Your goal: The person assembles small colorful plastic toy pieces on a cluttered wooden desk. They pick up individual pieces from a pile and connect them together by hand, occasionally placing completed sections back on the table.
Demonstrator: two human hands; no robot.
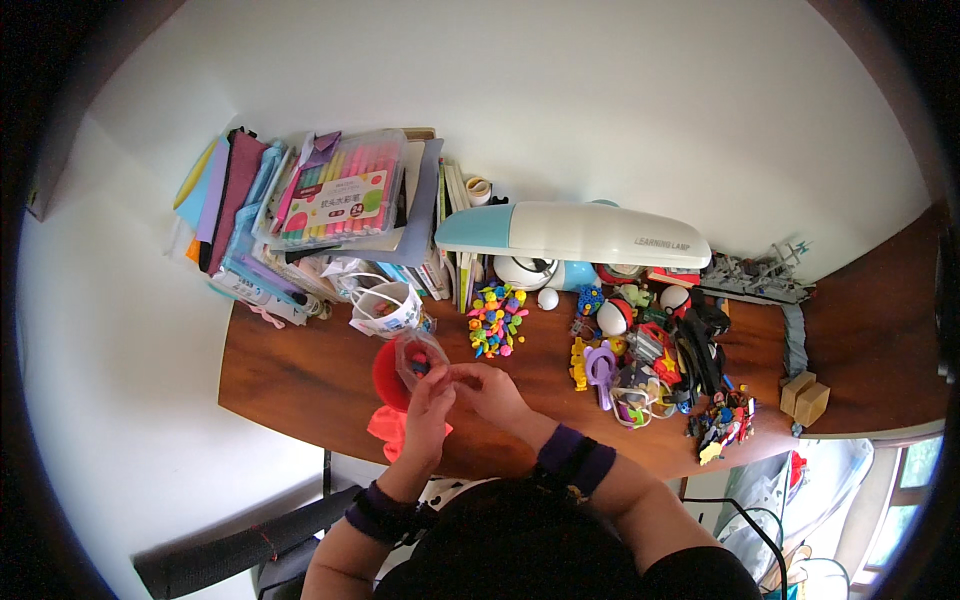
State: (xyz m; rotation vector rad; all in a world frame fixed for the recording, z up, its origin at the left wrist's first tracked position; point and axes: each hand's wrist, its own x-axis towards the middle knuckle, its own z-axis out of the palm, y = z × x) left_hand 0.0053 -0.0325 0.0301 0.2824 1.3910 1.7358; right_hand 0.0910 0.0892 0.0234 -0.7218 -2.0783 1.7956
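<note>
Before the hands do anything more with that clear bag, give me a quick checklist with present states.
1. Left hand grips the small clear bag: ok.
2. Right hand at the bag's opening: ok.
3. Bag open or sealed: cannot tell.
4. Red bowl-like item sits beneath the bag: ok.
5. Pile of colourful small pieces lies apart from the hands: ok.
6. Wooden desk edge near the red item: not ok, close.

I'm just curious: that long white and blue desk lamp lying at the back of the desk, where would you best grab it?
Probably mid-length on the desk lamp, coming from above and the front: its long, slim bar lies level over the toys, its top is bare, and stacked books crowd its blue left end.
</note>
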